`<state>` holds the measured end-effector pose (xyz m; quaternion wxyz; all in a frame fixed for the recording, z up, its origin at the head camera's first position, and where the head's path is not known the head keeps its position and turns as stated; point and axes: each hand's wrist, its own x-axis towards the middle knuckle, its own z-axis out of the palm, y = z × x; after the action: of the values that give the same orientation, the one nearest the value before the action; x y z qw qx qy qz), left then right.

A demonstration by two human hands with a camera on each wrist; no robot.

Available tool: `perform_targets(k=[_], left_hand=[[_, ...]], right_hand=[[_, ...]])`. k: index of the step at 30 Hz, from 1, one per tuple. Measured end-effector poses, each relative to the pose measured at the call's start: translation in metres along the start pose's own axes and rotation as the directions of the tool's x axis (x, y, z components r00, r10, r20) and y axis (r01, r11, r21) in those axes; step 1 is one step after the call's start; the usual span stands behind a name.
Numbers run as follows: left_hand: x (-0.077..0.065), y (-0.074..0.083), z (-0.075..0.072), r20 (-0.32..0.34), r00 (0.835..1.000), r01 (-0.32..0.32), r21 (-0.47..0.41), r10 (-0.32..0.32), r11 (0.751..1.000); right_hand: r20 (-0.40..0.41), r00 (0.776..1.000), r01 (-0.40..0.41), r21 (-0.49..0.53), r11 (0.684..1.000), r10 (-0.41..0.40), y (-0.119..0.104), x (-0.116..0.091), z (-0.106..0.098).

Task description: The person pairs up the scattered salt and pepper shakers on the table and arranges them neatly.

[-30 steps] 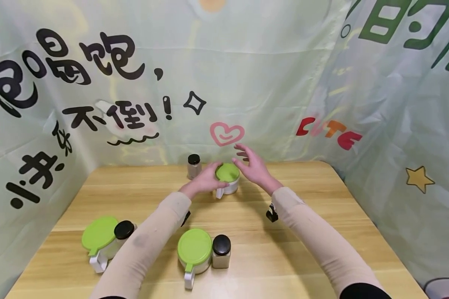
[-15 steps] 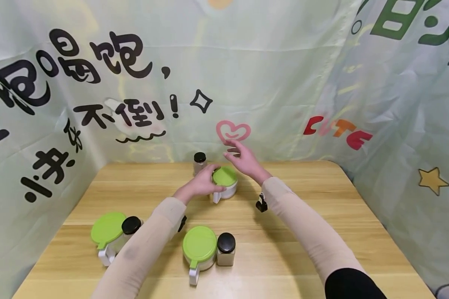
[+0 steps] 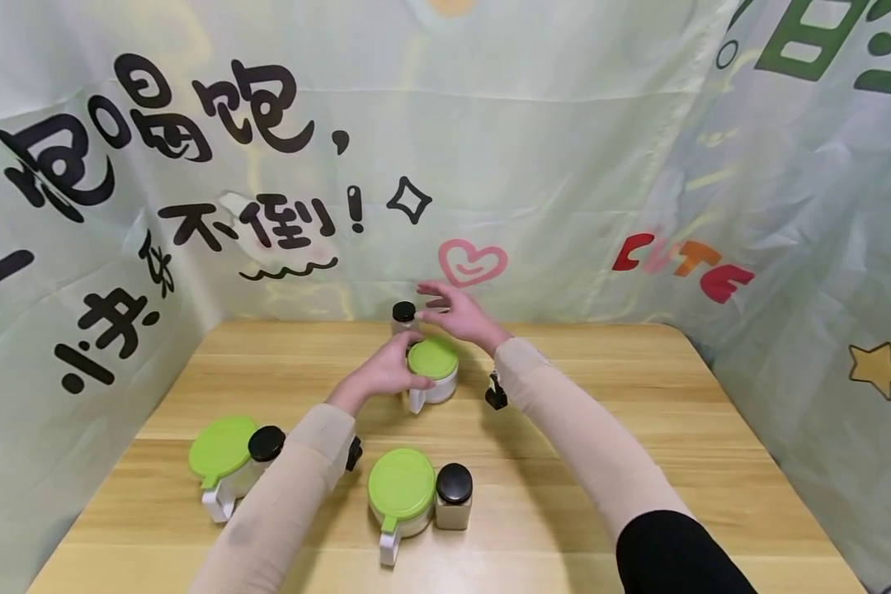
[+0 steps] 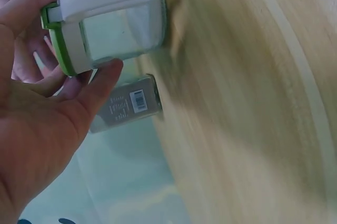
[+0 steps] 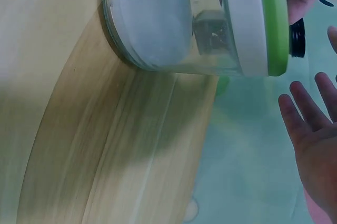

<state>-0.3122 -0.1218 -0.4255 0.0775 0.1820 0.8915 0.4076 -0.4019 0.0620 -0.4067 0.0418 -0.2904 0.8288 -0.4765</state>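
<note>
At the back of the table my left hand (image 3: 374, 375) grips a clear glass jar (image 3: 432, 388) with a green lid and white handle. In the left wrist view, the thumb and fingers (image 4: 105, 84) wrap the jar's lid and upper side. Just behind the jar stands a seasoning bottle (image 3: 404, 312) with a black cap, partly hidden. My right hand (image 3: 460, 318) hovers beside that cap, its fingers spread and holding nothing. From the right wrist, the jar (image 5: 247, 24) has its base close over the wood, and the right fingers (image 5: 305, 103) are apart from its lid.
Two more green-lidded jars stand nearer, one at the left (image 3: 223, 450) and one at the front middle (image 3: 401, 487). Each has a black-capped bottle beside it, the left one (image 3: 266, 444) partly behind my sleeve. A printed cloth (image 3: 564, 165) hangs behind the wooden table (image 3: 601, 412).
The jar in my left hand has moved left and a little nearer, toward the rear bottle. My right hand has shifted left to the bottle's cap. The head view has turned slightly left.
</note>
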Motion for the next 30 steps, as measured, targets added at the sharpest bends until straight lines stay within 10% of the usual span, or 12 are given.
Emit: perform_targets(k=[30], left_hand=[[-0.015, -0.005, -0.007, -0.018, 0.997, 0.072, -0.06, -0.074, 0.996]], right_hand=[[0.01, 0.996, -0.088, -0.088, 0.992, 0.089, 0.006, 0.02, 0.03]])
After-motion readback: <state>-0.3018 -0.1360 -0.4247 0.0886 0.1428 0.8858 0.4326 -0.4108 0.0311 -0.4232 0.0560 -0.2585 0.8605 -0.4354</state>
